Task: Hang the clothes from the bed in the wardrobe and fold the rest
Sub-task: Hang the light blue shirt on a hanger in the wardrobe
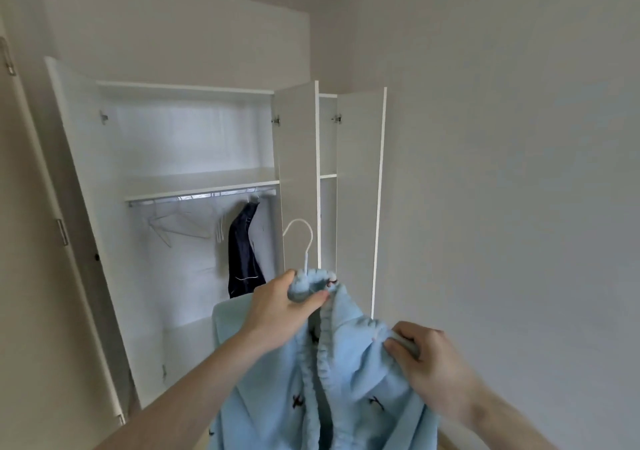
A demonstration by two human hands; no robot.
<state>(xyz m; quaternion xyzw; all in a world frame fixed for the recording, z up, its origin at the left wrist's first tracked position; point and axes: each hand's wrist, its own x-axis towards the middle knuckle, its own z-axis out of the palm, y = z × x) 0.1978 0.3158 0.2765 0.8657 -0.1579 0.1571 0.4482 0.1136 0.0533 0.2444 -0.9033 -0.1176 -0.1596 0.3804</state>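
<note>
A light blue garment (349, 370) with small dark prints hangs on a white hanger (302, 241) in front of me. My left hand (282, 305) grips the garment's collar at the base of the hanger hook. My right hand (424, 356) pinches the garment's right shoulder over the hanger's arm. The hook points up, in front of the open white wardrobe (194, 179). Inside, a metal rail (201, 197) carries several empty white hangers (180, 227) and a dark navy garment (244, 252).
The wardrobe's doors stand open: one at the far left (74, 172), one in the middle (299, 172), one at the right (362, 189). A shelf (201, 179) sits above the rail. A plain wall (519, 172) fills the right side.
</note>
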